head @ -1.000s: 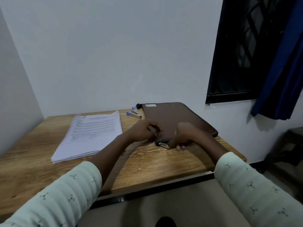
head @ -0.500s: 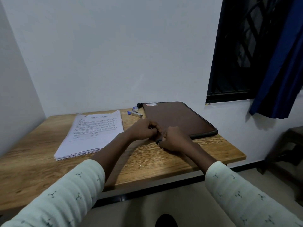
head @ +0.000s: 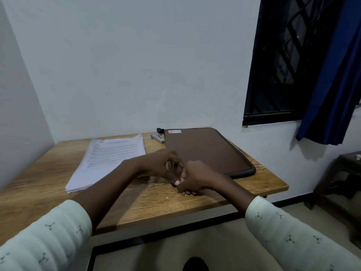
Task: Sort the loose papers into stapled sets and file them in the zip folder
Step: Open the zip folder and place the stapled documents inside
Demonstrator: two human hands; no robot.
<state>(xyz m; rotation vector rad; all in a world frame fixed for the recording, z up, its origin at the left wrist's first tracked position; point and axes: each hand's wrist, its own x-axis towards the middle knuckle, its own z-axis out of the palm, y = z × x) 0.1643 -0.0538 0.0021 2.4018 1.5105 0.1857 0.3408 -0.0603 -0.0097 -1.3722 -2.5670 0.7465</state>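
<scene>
Papers (head: 109, 157) left of folder (head: 205, 151), stapler (head: 158, 138) between

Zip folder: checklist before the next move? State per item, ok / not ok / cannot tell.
1. Zip folder lies flat and closed on the table: ok.
2. Left hand and right hand are both at the folder's near left corner: ok.
3. Firm pinch on the zipper pull: cannot tell, the hands hide that corner.
4. Paper stack lies left of the folder, with bare wood between them: ok.
5. Stapler is on the table by the folder's far left corner: ok.
6. Papers already stapled into sets: cannot tell.
</scene>
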